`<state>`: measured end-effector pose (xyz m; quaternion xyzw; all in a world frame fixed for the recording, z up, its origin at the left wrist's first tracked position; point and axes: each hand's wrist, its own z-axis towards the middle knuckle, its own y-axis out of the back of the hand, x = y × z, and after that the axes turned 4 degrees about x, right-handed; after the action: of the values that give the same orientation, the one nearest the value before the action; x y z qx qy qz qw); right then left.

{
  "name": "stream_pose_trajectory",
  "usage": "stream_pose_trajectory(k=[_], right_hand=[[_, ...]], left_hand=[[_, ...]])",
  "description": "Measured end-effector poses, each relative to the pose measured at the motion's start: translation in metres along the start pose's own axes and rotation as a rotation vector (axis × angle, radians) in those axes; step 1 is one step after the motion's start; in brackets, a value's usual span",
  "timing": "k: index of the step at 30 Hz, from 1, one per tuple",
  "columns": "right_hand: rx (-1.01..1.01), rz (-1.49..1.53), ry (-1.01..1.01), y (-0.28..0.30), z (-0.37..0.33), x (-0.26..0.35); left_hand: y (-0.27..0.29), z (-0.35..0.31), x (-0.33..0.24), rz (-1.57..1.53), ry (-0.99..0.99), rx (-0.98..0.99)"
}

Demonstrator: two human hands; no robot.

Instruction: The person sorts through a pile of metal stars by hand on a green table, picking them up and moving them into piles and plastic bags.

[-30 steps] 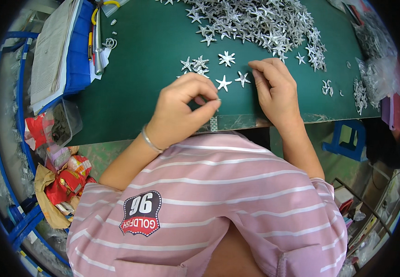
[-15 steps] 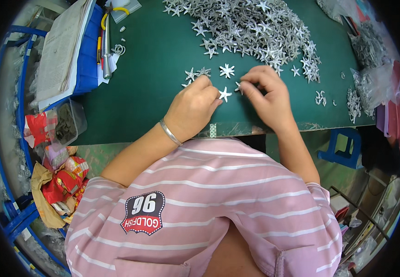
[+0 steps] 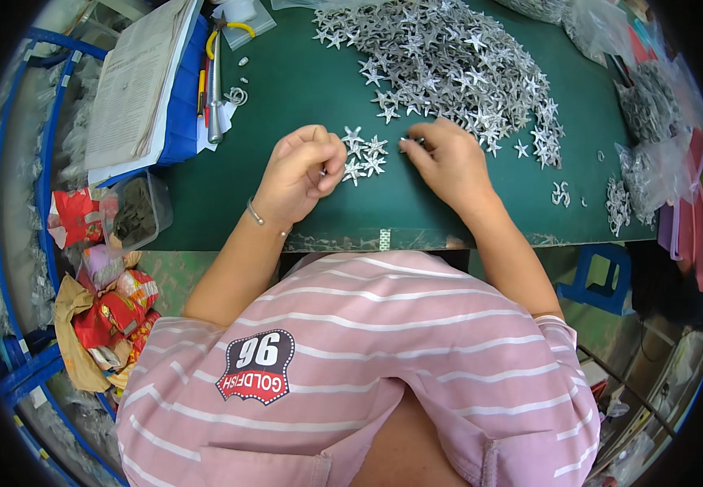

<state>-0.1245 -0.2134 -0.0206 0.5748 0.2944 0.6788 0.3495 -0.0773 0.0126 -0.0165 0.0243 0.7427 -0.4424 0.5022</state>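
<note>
Both hands pinching small star parts on the green mat.

My left hand (image 3: 301, 166) curls shut around something tiny; my right hand (image 3: 449, 158) nips a star (image 3: 413, 144) beside the small cluster (image 3: 364, 154). A loose pinch could flick it into the big pile (image 3: 457, 61).

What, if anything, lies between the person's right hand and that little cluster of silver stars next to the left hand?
Nothing visible does. Only bare green mat separates the right hand from the small cluster of stars. The left hand sits curled at the cluster's other side, and the big star pile lies farther up the table.
</note>
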Motion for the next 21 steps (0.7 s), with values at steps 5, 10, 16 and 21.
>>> stream_pose_trajectory(k=[5,10,16,21], right_hand=[[0.186,0.532,-0.24,0.01,0.001,-0.009],[0.067,1.4,-0.503,0.026,-0.004,-0.025],[-0.001,0.123,-0.109,-0.003,-0.006,-0.012],[0.055,0.104,0.006,0.001,-0.004,-0.013]], left_hand=[[-0.007,0.012,-0.005,0.752,-0.192,-0.269],[0.008,0.03,-0.001,1.499,-0.298,-0.323],[0.016,0.041,0.002,1.687,-0.213,-0.261],[0.012,0.032,0.001,1.575,-0.26,-0.242]])
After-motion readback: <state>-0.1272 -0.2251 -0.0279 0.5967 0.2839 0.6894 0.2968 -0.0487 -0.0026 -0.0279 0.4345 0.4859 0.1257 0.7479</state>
